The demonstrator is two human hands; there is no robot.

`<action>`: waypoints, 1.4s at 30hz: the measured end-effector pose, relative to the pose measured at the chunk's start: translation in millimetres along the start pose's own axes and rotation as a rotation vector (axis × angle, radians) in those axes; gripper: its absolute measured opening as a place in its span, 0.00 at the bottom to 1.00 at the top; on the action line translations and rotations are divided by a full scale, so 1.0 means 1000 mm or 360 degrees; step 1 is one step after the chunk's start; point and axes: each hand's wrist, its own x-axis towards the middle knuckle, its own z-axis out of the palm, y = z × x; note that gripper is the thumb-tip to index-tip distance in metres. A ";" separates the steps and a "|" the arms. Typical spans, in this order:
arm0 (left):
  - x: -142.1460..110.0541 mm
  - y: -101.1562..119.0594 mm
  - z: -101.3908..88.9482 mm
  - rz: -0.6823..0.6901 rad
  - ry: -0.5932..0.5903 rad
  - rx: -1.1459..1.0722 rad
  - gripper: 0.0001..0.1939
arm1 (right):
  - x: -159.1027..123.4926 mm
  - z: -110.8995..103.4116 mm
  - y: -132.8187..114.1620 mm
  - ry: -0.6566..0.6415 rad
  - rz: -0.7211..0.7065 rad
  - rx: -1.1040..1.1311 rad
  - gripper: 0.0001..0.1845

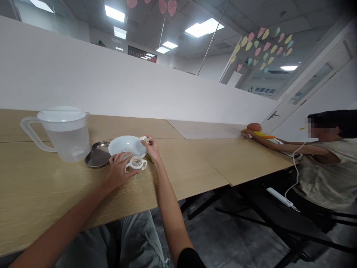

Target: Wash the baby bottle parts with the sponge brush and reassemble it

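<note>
My left hand point(119, 170) grips a clear baby bottle point(136, 161) with white side handles, upright at the table's near side. The bottle's mouth is uncovered and faces up. Pinched in my right hand point(153, 149) is a white bottle cap with a clear teat point(145, 140), held just above the right rim of a white bowl point(113, 146). Something clear lies in the bowl, too faint to name. A small green item point(150, 158), partly hidden, is under my right wrist.
A translucent lidded pitcher point(68, 139) with a handle stands at the left. Between it and the bowl lies a metal kidney dish point(97, 155). Far right, a co-worker point(320, 163) reaches toward a doll point(254, 127) on the table point(192, 160). A white wall runs behind.
</note>
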 end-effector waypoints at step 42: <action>0.007 0.001 -0.014 -0.0438 0.0213 -0.0402 0.22 | -0.010 -0.001 -0.004 -0.0206 -0.0373 -0.0789 0.19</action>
